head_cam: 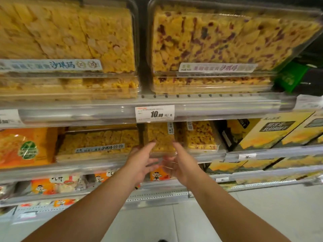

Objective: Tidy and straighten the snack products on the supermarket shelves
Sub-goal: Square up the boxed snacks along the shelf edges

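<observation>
Clear plastic snack box [161,137] of crumbly yellow squares, gripped between both hands [142,162] [181,164].

Upper shelf rail [227,109] low overhead; neighbour boxes [97,144] [201,135] flank tight; aisle floor [262,206] open.

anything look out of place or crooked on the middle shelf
Yes: the narrow clear plastic box of yellow snack squares sits turned end-on, unlike the wide clear box to its left facing front. The left hand and right hand hold its near end.
</observation>
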A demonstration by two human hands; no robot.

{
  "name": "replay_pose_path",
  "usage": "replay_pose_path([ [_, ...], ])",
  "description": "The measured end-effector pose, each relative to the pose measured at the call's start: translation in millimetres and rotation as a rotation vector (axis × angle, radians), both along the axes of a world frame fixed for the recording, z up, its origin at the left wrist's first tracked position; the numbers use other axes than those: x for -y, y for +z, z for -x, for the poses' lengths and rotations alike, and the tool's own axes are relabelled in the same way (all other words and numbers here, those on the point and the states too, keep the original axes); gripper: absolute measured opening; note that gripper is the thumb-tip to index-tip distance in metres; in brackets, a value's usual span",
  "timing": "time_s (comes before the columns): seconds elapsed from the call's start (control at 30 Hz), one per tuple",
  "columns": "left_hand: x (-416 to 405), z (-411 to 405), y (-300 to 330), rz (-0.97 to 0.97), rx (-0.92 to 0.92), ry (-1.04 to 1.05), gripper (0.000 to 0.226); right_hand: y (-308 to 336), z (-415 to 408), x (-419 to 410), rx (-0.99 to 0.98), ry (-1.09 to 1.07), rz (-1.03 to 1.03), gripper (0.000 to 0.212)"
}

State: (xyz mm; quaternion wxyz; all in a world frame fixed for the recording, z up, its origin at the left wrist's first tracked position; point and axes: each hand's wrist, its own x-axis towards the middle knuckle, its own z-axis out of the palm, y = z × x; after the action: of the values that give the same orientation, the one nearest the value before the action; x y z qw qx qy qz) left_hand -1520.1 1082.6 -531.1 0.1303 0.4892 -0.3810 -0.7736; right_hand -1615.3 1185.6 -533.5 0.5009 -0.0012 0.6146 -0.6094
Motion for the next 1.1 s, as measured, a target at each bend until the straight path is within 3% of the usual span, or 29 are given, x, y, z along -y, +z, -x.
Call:
replay_pose_path([
  [0.07,-5.3,4.9,0.0,0.062,0.015,0.072,0.027,-2.1,4.2,-1.1,-0.018,0.012,0.009,0.034],
  [0.2,-13.5,1.3,7.6,0.121,-0.005,0.189,0.031,2.6,0.1,-3.2,0.008,0.048,0.061,0.032],
  [0.33,-16.4,-32.0,10.6,0.027,-0.143,0.197,0.039,9.8,-27.8,-1.2,0.086,0.147,0.144,0.025],
  [0.53,3.4,-88.4,14.9,0.218,-0.025,0.28,0.012,3.3,-82.7,7.1,0.072,0.263,0.095,0.03],
  [0.63,35.6,-122.2,22.3,0.368,-0.001,0.26,0.014,2.3,-90.1,22.2,0.001,0.255,0.033,0.034],
  [0.73,79.2,-159.6,34.6,0.516,-0.028,0.178,0.015,12.1,-75.6,36.0,-0.102,0.066,0.024,0.038],
  [0.87,134.4,-201.8,48.4,0.717,-0.04,0.012,0.019,27.0,-45.8,55.6,-0.471,-0.117,-0.088,0.053],
  [0.97,165.7,-211.1,50.1,0.81,-0.007,-0.011,0.021,33.3,-34.7,74.4,-0.694,-0.037,-0.118,0.055],
  [1.1,191.5,-210.5,45.2,0.871,0.046,-0.061,0.034,31.7,-33.4,97.5,-0.741,0.118,-0.09,0.054],
])
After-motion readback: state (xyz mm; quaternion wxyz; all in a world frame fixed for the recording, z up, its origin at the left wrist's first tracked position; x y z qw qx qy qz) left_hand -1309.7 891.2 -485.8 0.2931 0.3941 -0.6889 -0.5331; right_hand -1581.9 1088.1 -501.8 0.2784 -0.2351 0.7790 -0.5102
